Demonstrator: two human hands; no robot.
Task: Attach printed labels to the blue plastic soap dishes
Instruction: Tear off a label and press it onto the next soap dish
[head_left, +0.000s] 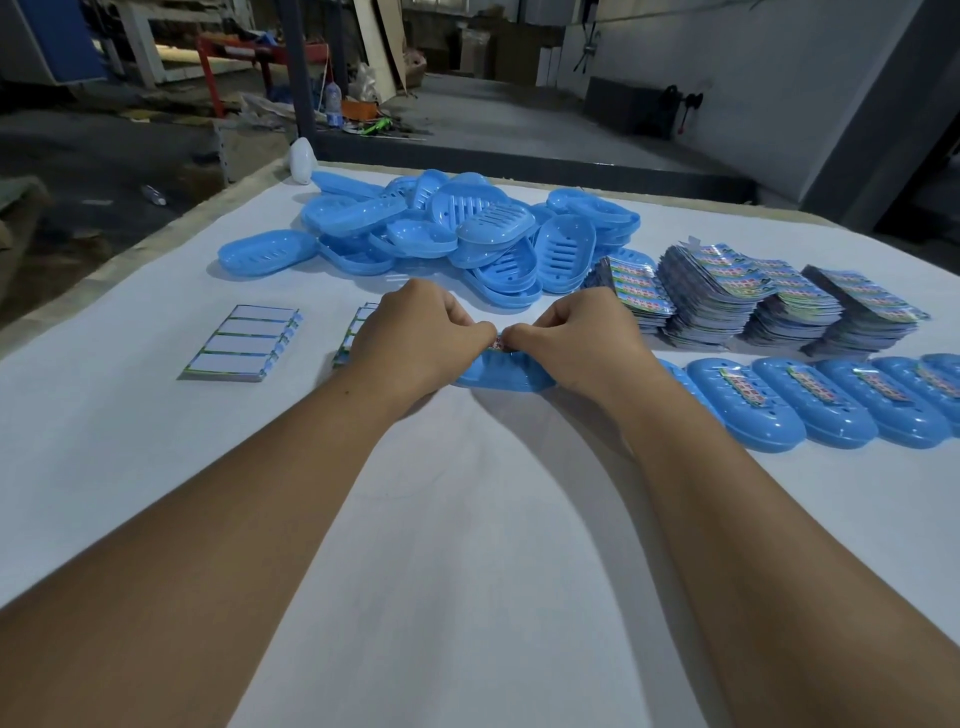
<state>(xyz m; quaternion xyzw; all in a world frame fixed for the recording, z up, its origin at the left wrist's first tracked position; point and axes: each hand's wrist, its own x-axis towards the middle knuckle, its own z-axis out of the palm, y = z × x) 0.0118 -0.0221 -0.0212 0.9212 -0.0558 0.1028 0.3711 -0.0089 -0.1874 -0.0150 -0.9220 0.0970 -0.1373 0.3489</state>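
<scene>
Both hands, left hand (415, 332) and right hand (576, 332), pinch a printed label (500, 343) over the soap dish (501, 371) lying beneath their fingertips, where uneven pressing could leave it crooked.

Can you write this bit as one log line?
step: labelling | left hand + right hand: pinch label on dish | table

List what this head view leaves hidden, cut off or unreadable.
- Label: only a sliver shows between the left hand and right hand; its position on the dish is hidden.
- Soap dish being labelled: both ends covered by the hands.
- Row of labelled dishes: cut off by the right edge, count unknown.
- Label stacks: print too small to read.
- Second sheet stack: mostly behind the left hand.
</scene>
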